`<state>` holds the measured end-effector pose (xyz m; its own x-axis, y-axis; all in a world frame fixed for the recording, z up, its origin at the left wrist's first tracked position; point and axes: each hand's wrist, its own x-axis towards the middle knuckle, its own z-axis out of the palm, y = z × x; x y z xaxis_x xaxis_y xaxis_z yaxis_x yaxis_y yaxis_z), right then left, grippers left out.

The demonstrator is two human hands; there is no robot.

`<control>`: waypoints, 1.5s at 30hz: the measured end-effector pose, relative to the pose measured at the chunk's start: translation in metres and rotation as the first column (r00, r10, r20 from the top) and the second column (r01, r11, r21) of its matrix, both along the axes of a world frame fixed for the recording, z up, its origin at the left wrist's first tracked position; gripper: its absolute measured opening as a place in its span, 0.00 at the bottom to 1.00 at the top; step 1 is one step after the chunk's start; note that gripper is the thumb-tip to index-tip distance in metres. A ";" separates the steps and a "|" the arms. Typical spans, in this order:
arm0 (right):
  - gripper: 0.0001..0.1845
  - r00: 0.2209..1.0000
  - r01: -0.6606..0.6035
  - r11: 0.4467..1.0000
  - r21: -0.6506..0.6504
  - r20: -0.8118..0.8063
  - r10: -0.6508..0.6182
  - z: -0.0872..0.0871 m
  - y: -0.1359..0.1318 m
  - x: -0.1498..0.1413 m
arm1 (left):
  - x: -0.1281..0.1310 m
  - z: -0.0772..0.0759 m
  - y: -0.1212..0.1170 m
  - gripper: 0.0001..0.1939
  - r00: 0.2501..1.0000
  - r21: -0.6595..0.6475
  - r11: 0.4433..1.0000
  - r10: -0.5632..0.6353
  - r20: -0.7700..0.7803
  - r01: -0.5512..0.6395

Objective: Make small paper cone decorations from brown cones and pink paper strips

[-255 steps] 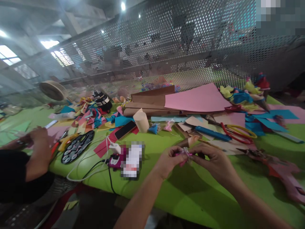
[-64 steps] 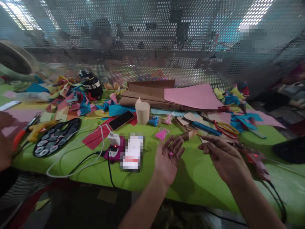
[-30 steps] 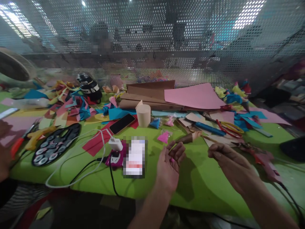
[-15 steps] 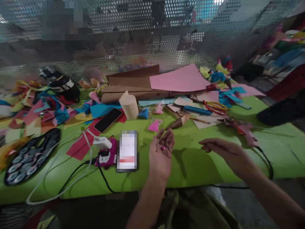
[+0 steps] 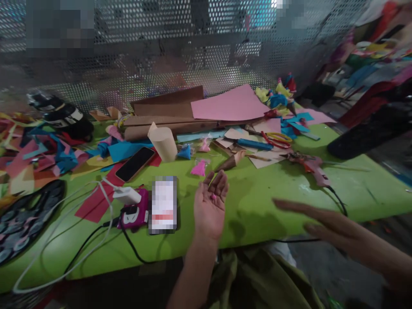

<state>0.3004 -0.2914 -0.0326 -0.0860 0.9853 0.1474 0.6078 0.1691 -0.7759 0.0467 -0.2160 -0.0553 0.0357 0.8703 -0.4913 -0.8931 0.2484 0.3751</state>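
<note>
In the head view, the left hand (image 5: 210, 208) is palm up just right of the lit phone (image 5: 163, 204), its grip a loose cup with fingers part curled; a small pink piece (image 5: 213, 197) rests in it, unpinched; the right hand (image 5: 325, 221), well right of the phone, is blurred, its grip wide with fingers straight and thumb apart; I see nothing in it, though the blur could hide something tiny. Beyond the phone and to its right are a pink bag (image 5: 199, 167), near the left fingertips, and a brown cone (image 5: 229, 162); much farther right is the glue gun (image 5: 312, 167), its black cord (image 5: 340, 201) reaching the near edge of the desk (image 5: 267, 184).

As I judge it, the pink piece could roll out if the left palm tipped, since nothing clamps it; so small a thing might be lost over the near edge, which runs below the phone and under the left forearm; the right hand could snag the cord, or touch a hot tip, if it strayed farther from the phone.

For moving, the broadest stretch of green surface is right of the phone, between left hand and glue gun; a magenta power strip (image 5: 132, 216) sits close on the phone's left, leaving little sideways room there.
</note>
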 end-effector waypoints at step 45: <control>0.04 0.878 -0.388 0.859 0.333 -0.151 0.455 -0.026 0.121 -0.100 | 0.012 -0.024 -0.006 0.19 0.969 0.099 0.992 -0.054 -0.242 0.080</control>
<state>0.2001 -0.1702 -0.0584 -0.4164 0.7734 0.4779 0.2495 0.6027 -0.7580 0.0591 -0.2224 -0.0797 -0.0107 0.9180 -0.3964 -0.7575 0.2513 0.6026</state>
